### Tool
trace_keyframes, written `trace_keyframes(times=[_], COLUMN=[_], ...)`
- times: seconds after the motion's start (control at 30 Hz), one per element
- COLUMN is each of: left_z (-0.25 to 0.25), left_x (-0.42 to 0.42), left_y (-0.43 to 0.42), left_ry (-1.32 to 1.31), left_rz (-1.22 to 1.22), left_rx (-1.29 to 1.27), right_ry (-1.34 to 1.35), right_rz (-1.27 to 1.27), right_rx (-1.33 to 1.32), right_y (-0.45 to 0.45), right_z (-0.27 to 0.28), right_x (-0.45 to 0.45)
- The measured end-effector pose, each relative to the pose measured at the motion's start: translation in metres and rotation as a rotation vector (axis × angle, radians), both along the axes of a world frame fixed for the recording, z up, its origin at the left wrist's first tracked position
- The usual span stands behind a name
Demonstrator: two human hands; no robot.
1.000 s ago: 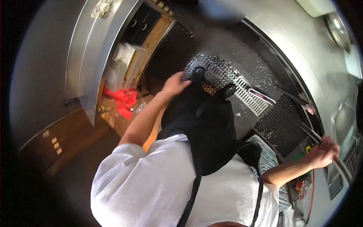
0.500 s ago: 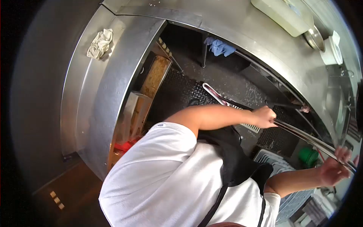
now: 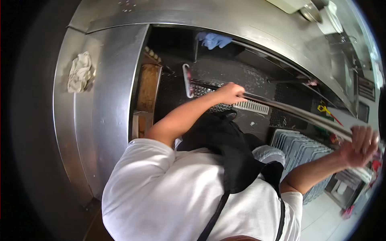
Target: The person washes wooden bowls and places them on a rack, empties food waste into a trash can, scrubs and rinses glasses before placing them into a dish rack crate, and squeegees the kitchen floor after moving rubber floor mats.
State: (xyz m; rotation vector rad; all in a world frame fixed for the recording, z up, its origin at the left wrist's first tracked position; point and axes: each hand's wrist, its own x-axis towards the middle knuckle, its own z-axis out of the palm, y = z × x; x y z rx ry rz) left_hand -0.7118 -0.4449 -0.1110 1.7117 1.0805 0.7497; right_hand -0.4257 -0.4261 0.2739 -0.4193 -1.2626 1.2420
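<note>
A long metal pole (image 3: 295, 111) slants across in front of me, part of a long-handled floor tool. Its narrow, white-edged head (image 3: 186, 80) with a pinkish middle is over the dark floor at the far left end; I cannot tell if it is a squeegee or a brush. My left hand (image 3: 231, 93) is closed round the pole partway along. Farther up, near the right edge of the view, my right hand (image 3: 360, 146) wraps its fingers over the upper end, slightly blurred. A white slotted drain grate (image 3: 252, 106) lies in the floor just beyond my left hand.
Steel counters (image 3: 108, 76) run along the left and far sides. A beige cloth (image 3: 80, 72) lies on the left one; a blue cloth (image 3: 213, 40) hangs under the far one. Grey stacked crates (image 3: 301, 146) stand at right. Black rubber matting (image 3: 281, 118) covers part of the floor.
The tool's head has swung left and turned more upright in view. Both hands have shifted, the left one leftward and the right one upward, as the camera view turned too.
</note>
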Motion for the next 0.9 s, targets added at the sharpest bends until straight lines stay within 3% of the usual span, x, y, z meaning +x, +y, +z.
trace_keyframes(times=[0.1, 0.17, 0.23, 0.27, 0.3, 0.37, 0.43, 0.47, 0.57, 0.63, 0.73, 0.9], left_z=[-0.037, -0.057, -0.04, -0.034, -0.036, -0.046, -0.046, -0.041, -0.027, -0.019, 0.019, 0.083], left_x=[-0.002, -0.007, 0.004, 0.011, 0.02, 0.039, 0.068, 0.083, 0.12, 0.135, 0.159, 0.17], left_y=[-0.008, -0.012, -0.014, -0.016, -0.012, 0.007, 0.012, 0.015, 0.025, 0.045, 0.057, 0.008], left_ry=[0.139, 0.292, 0.135, 0.05, 0.118, 0.263, 0.128, 0.048, -0.198, -0.234, -0.203, -0.301], left_rz=[0.396, 0.634, 0.721, 0.758, 0.715, 0.635, 0.553, 0.521, 0.369, 0.156, 0.1, 0.068], left_rx=[-0.111, 0.041, 0.261, 0.364, 0.235, -0.01, 0.027, 0.012, -0.113, -0.085, 0.064, 0.277], right_ry=[0.06, 0.069, -0.142, -0.061, 0.067, 0.051, 0.05, 0.063, -0.109, -0.256, -0.331, -0.201], right_rz=[0.177, 0.035, -0.493, -0.347, -0.371, -0.401, -0.551, -0.462, -0.51, -0.579, -0.71, -0.056], right_rx=[-0.096, -0.13, -0.159, -0.216, -0.254, -0.316, -0.338, -0.279, -0.146, -0.062, -0.009, 0.287], right_y=[0.013, 0.025, 0.024, 0.029, 0.017, -0.003, -0.008, -0.012, -0.022, -0.024, -0.031, -0.08], right_z=[-0.029, -0.065, -0.115, -0.152, -0.163, -0.159, -0.137, -0.127, -0.107, -0.1, -0.073, -0.006], right_x=[-0.025, -0.028, -0.083, -0.081, -0.096, -0.104, -0.095, -0.091, -0.094, -0.092, -0.068, 0.018])
